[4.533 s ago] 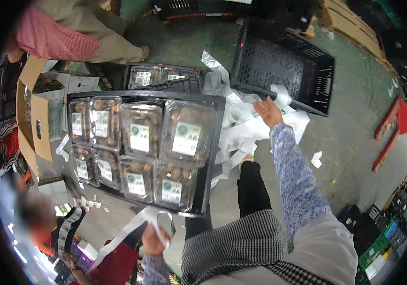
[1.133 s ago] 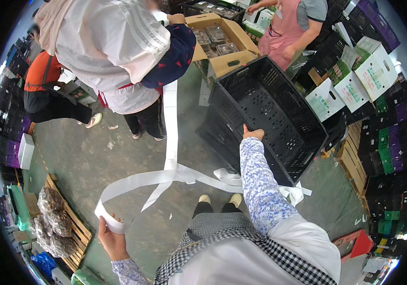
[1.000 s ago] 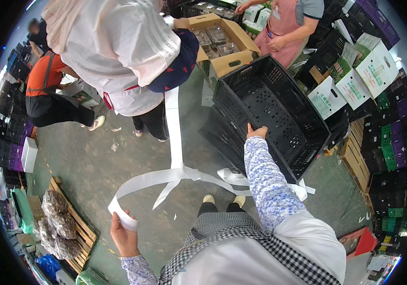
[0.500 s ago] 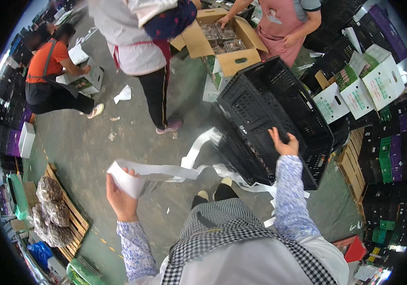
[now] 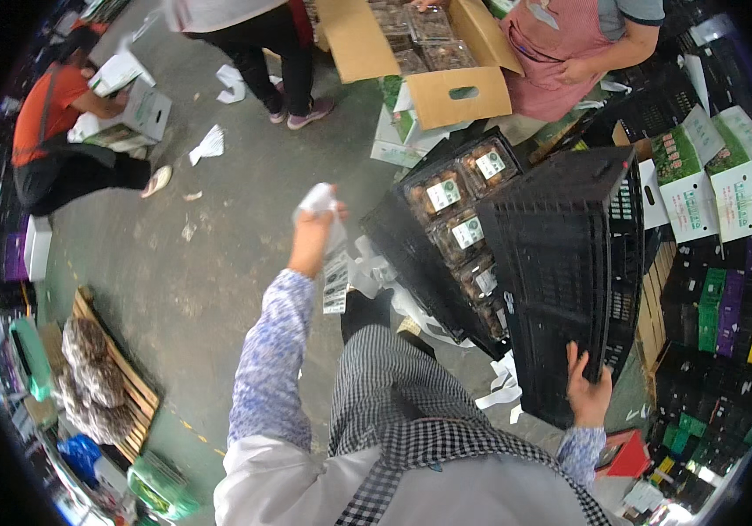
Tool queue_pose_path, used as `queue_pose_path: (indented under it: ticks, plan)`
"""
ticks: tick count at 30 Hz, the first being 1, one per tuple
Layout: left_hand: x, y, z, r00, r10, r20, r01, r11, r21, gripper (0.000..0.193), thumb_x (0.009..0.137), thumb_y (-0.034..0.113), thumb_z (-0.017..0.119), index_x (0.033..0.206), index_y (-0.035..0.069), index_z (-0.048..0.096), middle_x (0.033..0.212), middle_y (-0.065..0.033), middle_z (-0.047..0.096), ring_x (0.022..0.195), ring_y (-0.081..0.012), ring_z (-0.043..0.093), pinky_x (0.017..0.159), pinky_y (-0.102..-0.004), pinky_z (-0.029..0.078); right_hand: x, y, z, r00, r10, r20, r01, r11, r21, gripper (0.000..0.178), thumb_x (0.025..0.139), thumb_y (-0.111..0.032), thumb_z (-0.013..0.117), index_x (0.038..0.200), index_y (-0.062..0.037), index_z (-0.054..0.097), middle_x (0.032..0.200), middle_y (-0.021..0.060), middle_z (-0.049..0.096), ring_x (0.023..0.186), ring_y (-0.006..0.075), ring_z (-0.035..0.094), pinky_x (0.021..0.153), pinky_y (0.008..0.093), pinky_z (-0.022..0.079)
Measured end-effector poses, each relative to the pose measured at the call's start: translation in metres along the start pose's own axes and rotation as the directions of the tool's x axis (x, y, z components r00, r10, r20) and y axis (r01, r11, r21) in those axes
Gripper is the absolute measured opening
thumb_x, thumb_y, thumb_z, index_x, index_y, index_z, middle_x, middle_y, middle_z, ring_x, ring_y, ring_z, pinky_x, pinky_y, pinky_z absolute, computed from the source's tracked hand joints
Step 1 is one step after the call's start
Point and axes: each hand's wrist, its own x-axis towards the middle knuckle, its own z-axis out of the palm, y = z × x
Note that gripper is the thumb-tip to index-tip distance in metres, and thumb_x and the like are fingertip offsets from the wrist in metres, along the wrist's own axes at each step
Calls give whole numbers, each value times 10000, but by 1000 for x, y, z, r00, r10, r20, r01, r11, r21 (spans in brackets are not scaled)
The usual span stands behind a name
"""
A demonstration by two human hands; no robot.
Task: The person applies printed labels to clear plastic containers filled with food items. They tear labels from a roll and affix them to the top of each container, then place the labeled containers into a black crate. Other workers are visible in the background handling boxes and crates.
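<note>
My left hand (image 5: 313, 231) is raised out in front, fingers closed around a crumpled wad of white paper strip (image 5: 321, 203). My right hand (image 5: 588, 391) grips the lower edge of a black plastic crate (image 5: 569, 263) tipped up on its side. Right beside that crate lies another black crate (image 5: 420, 263) holding several clear packs of brown fruit (image 5: 456, 206) with white labels. More white paper strips (image 5: 367, 272) trail on the concrete floor near my legs.
An open cardboard box (image 5: 433, 61) of packs stands ahead, with a person in a pink apron (image 5: 569, 48) behind it. A person in orange (image 5: 60, 131) crouches at left. Green-and-white cartons (image 5: 718, 175) and stacked crates (image 5: 727, 307) fill the right. A wooden pallet (image 5: 121, 377) lies lower left.
My left hand has lifted up and forward, bunching the long paper strip into a wad. My right hand slid to the empty crate's lower edge, and the crate now stands on its side.
</note>
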Motion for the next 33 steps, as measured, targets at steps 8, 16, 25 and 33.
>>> queue_pose_path:
  ticks: [8, 16, 25, 33]
  plan:
    - [195, -127, 174, 740, 307, 599, -669, 434, 604, 284, 749, 14, 516, 1016, 1, 614, 1053, -222, 594, 1023, -392, 545, 899, -464, 425, 4, 33, -14, 926, -315, -206, 292, 947, -136, 430, 830, -112, 592, 1170, 138, 507, 1293, 268, 474, 1238, 417, 430, 835, 323, 578]
    - [167, -190, 174, 717, 184, 672, -688, 33, 725, 151, 769, 152, 559, 840, 61, 657, 871, -148, 626, 862, -322, 578, 839, -437, 408, 1, 51, -39, 880, -400, -254, 331, 902, -277, 454, 801, -181, 648, 1084, 149, 520, 1189, 272, 541, 1161, 415, 496, 790, 280, 596]
    - [184, -183, 178, 657, 385, 648, -732, 121, 670, 182, 770, 84, 523, 896, -5, 620, 833, -185, 598, 819, -350, 568, 748, -449, 451, 14, 93, 19, 892, -432, -134, 373, 870, -323, 221, 812, -174, 600, 770, 43, 599, 1001, 237, 650, 1031, 360, 601, 1046, 487, 403]
    - [167, -8, 60, 991, 35, -129, -45, 996, -72, 435, 1016, 270, 361, 1315, -45, 360, 1179, -222, 582, 974, -302, 636, 853, -401, 525, 84, 129, 29, 957, -291, 1, 276, 908, -314, 417, 779, -127, 554, 1139, 80, 521, 1144, 213, 601, 1074, 352, 570, 1019, 479, 414]
